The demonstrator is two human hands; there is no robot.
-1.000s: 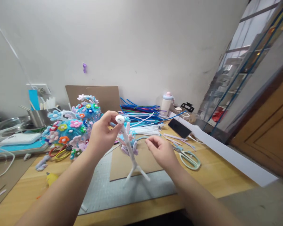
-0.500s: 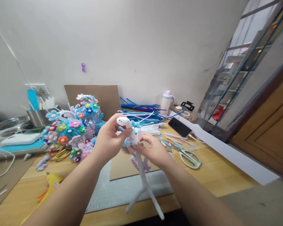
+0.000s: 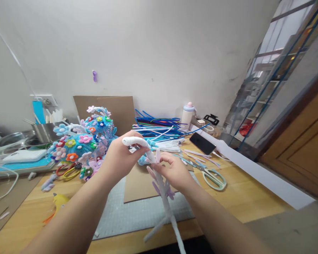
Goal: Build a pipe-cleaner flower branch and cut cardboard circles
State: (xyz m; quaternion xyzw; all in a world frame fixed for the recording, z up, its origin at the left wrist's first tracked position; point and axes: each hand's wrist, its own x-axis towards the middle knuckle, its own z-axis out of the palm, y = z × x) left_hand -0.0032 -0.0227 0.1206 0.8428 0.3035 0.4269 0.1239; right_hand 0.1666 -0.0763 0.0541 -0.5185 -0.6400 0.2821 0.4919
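Observation:
A white fuzzy branch (image 3: 164,197), seemingly wrapped in pipe cleaner, is held up over the table between both hands. Its top end bends over to the left and its lower end forks in two. My left hand (image 3: 123,151) is closed around the upper part, near the bend. Lower down, my right hand (image 3: 173,167) pinches the stem beside a pale pink petal (image 3: 158,155). Lilac petals (image 3: 169,192) stick out from the stem below the fingers, and a small blue flower (image 3: 151,143) shows near the top. My fingers hide part of the stem.
Fuzzy flower arrangements (image 3: 82,141) stand at the left. Pipe cleaners (image 3: 159,127) lie behind my hands. Scissors (image 3: 213,179), a phone (image 3: 202,143) and a bottle (image 3: 188,114) are at the right. Below lie cardboard (image 3: 137,190) and a cutting mat (image 3: 111,218); a yellow glue gun (image 3: 59,201) sits left.
The branch has tilted, its bent top swinging left and its forked lower end shifting right and down. Both hands keep their hold, almost in the same place.

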